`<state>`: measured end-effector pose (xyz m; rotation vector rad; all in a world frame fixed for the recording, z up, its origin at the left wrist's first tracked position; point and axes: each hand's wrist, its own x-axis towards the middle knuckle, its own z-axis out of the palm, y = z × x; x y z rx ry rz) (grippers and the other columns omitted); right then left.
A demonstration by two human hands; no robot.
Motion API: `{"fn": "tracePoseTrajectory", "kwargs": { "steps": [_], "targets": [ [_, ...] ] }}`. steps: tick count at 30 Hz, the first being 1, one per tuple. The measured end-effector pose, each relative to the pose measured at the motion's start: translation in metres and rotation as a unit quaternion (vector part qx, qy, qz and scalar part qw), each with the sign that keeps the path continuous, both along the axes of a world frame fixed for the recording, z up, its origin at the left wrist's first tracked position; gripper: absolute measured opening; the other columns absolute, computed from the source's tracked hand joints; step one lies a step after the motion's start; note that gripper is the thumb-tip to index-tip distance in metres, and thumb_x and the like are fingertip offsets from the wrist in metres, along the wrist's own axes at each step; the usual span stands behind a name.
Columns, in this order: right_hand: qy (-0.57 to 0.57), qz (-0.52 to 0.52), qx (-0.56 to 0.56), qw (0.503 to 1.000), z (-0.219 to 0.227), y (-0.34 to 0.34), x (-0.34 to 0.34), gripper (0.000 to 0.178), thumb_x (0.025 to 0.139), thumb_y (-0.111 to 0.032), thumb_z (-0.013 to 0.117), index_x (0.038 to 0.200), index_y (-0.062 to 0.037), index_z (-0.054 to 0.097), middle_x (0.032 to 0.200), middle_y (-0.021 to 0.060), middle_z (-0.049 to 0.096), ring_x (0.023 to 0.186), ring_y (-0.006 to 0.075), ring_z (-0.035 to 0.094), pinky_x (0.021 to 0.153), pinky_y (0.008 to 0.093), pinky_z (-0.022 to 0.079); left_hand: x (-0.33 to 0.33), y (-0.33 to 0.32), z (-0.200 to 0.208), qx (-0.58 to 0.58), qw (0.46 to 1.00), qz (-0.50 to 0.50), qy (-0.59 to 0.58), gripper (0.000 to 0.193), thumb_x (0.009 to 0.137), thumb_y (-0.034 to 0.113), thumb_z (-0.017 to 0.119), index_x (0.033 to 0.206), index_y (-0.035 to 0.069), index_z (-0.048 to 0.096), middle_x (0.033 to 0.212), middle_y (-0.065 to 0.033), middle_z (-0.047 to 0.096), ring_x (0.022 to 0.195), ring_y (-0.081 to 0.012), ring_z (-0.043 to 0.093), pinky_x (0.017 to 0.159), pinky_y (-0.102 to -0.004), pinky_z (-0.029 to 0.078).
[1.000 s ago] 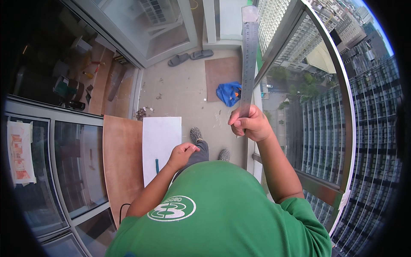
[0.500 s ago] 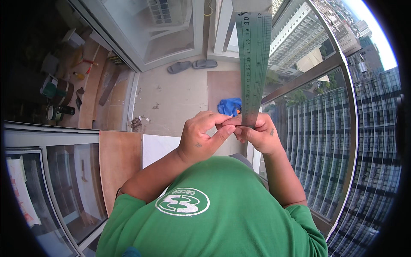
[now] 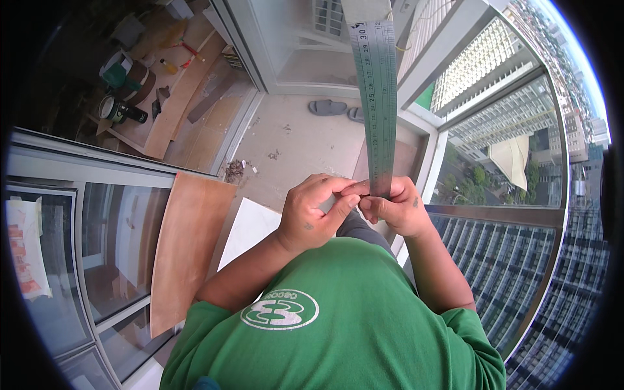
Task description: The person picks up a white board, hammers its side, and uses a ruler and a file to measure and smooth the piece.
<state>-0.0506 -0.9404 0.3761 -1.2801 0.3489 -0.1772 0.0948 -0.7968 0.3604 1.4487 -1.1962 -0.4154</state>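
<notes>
My right hand (image 3: 404,207) is closed round the near end of a steel try square, its blade (image 3: 379,97) pinched between thumb and bent forefinger. Marked with graduations, the blade points away from me and mirrors green. At its far end sits a thick pale block (image 3: 366,11). My left hand (image 3: 318,209) is closed beside it, thumb and forefinger meeting at the right forefinger's tip. Whether anything lies between those left fingers is hidden. Both hands are in front of my green shirt (image 3: 364,312).
Grey slippers (image 3: 327,107) lie on the tiled floor beyond my hands. A brown board (image 3: 188,253) and a white panel (image 3: 250,227) are at the left. Tall windows (image 3: 500,143) line the right. Behind glass at the far left, a worktop (image 3: 188,84) bears tools and tins.
My view has turned, so the floor, slippers and boards have shifted right. The blade's far end swung slightly left. A blue item behind my hands no longer shows. My grip looks the same.
</notes>
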Motion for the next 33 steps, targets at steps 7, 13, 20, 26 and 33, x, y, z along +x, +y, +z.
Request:
{"fn": "tracePoseTrajectory", "kwargs": {
  "steps": [7, 13, 20, 26, 33],
  "targets": [
    [0.038, 0.171, 0.144, 0.974, -0.028, -0.097, 0.084, 0.026, 0.086, 0.003, 0.062, 0.111, 0.0066, 0.069, 0.087, 0.0095, 0.07, 0.065, 0.0138, 0.064, 0.055, 0.026, 0.054, 0.055, -0.058, 0.003, -0.009, 0.998, -0.066, -0.013, 0.047, 0.091, 0.018, 0.066, 0.133, -0.002, 0.058, 0.137, -0.0199, 0.058, 0.116, -0.0325, 0.062, 0.102, -0.0401, 0.047],
    [0.074, 0.306, 0.153, 0.937, -0.048, -0.176, 0.142, 0.031, 0.087, -0.001, 0.06, 0.116, 0.0072, 0.066, 0.072, 0.0132, 0.068, 0.053, 0.016, 0.062, 0.05, 0.0261, 0.051, 0.074, -0.096, -0.034, 0.131, 0.984, 0.035, 0.113, 0.046, 0.093, 0.033, 0.067, 0.124, -0.002, 0.065, 0.117, -0.0229, 0.068, 0.107, -0.0353, 0.067, 0.095, -0.0403, 0.051],
    [0.087, 0.293, 0.13, 0.943, -0.108, -0.235, 0.181, 0.015, 0.089, -0.013, 0.072, 0.089, 0.0019, 0.071, 0.072, 0.0103, 0.068, 0.057, 0.0142, 0.059, 0.051, 0.0263, 0.046, 0.061, -0.012, -0.189, 0.533, 0.76, 0.256, 0.271, 0.047, 0.096, 0.046, 0.058, 0.101, 0.0, 0.07, 0.097, -0.0189, 0.073, 0.089, -0.0308, 0.07, 0.086, -0.0417, 0.052],
    [0.405, 0.323, -0.029, 0.855, -0.223, -0.294, 0.159, 0.023, 0.088, -0.021, 0.072, 0.074, -0.0036, 0.067, 0.063, 0.007, 0.064, 0.05, 0.016, 0.058, 0.047, 0.0292, 0.045, -0.021, 0.073, -0.348, 0.607, 0.593, 0.343, 0.402, 0.074, 0.087, 0.05, 0.066, 0.148, 0.013, 0.046, 0.154, -0.0324, 0.033, 0.139, -0.0459, 0.041, 0.111, -0.0492, 0.041],
    [0.453, 0.391, -0.221, 0.771, -0.313, -0.34, 0.099, 0.039, 0.086, -0.033, 0.075, 0.089, 0.0053, 0.071, 0.065, 0.0093, 0.063, 0.051, 0.0157, 0.054, 0.045, 0.0324, 0.039, 0.078, 0.0, -0.31, 0.115, 0.588, 0.284, 0.748, 0.066, 0.096, 0.06, 0.053, 0.139, 0.009, 0.056, 0.136, -0.0129, 0.06, 0.119, -0.0263, 0.059, 0.108, -0.0405, 0.042]
  ]
}}
